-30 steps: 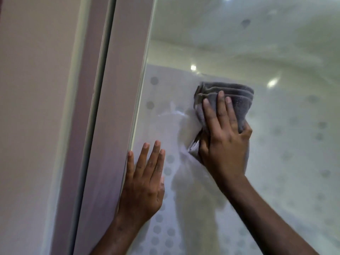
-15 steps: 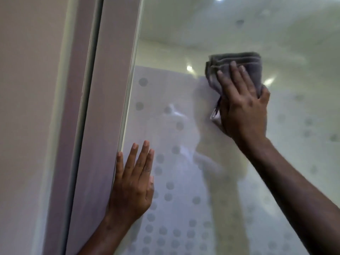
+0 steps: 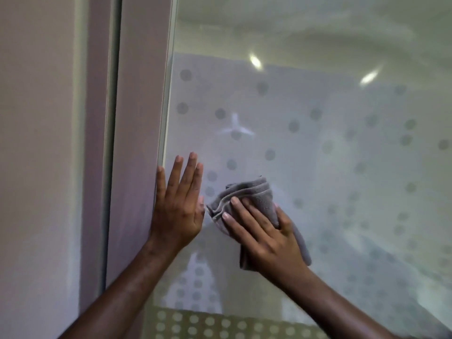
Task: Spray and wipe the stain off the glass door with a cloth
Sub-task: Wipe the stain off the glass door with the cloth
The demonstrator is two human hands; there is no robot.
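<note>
No brand, label or readable writing shows anywhere; the only marking is a pattern of round grey dots on the frosted part of the glass door (image 3: 318,143), sparse higher up and denser toward its lower edge.

The grey cloth (image 3: 254,194) is folded into a thick pad and lies flat against the glass, near the door's left edge and roughly at mid-height of the visible pane. Its long axis runs on a diagonal, from the upper left, where the stacked folded edges point toward the left hand, down to the lower right, where a loose end hangs past the wrist.

The right hand (image 3: 266,231) presses the cloth to the glass; its grip is flat and spread, fingers straight and laid over the pad pointing up and left, and whether the thumb tucks around the fabric cannot be told.

The left hand (image 3: 177,204) rests flat on the glass right at the door's left edge, fingers straight and pointing up, holding nothing, its little finger touching the pale mauve door frame (image 3: 139,118). Its thumb side sits just beside the cloth's folded corner.

Bright light reflections (image 3: 255,61) glint near the top of the frosted area.
</note>
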